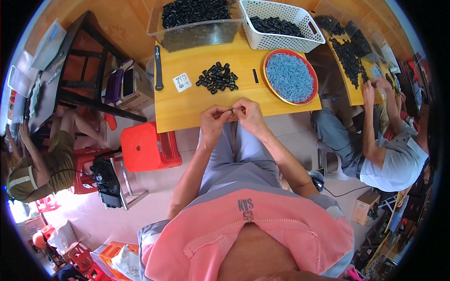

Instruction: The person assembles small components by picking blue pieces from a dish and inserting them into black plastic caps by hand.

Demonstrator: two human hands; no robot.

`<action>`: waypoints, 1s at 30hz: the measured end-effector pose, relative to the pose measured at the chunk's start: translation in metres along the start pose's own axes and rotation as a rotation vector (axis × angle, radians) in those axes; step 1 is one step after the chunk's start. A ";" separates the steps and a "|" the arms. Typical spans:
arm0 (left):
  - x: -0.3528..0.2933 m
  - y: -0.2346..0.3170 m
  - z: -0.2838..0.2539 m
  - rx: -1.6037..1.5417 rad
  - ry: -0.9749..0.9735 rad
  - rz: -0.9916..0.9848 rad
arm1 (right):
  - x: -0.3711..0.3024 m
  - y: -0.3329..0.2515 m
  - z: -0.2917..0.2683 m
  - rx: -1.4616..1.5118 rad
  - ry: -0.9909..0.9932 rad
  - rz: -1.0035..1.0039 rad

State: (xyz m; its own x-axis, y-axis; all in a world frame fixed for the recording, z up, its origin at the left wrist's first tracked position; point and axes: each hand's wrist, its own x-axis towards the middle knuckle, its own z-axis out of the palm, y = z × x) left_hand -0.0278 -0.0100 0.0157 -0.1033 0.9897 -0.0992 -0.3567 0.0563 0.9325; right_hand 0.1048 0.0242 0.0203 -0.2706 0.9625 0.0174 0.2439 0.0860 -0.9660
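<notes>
My left hand (215,120) and my right hand (249,115) meet just past the table's front edge, fingertips pinched together. Between them is a small black part (231,111), mostly covered by the fingers; its exact kind cannot be made out. Beyond my hands a loose pile of small black cylindrical pieces (217,78) lies on the yellow table (178,110). To the right of the pile is a short black strip (255,76). A red-rimmed round tray (317,89) full of small clear bluish pieces (289,77) sits at the table's right side.
At the table's back stand a clear bin (201,37) and a white perforated basket (281,43), both holding black parts. A white label (182,82) and a black strap (158,68) lie at left. A red stool (145,146) stands left; a co-worker (391,161) sits right.
</notes>
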 end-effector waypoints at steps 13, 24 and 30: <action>0.004 -0.010 0.010 0.177 0.151 0.076 | -0.004 -0.011 0.008 -0.232 0.166 -0.212; 0.006 -0.023 0.011 0.103 0.283 0.032 | -0.009 -0.009 0.022 -0.280 0.293 -0.295; 0.007 -0.012 0.011 -0.046 0.253 -0.083 | -0.008 -0.017 0.013 -0.423 0.244 -0.313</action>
State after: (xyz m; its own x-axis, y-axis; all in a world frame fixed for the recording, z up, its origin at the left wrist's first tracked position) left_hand -0.0142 -0.0020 0.0073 -0.2986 0.9171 -0.2642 -0.4151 0.1245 0.9012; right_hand 0.0908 0.0113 0.0329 -0.1794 0.9017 0.3934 0.5518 0.4233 -0.7186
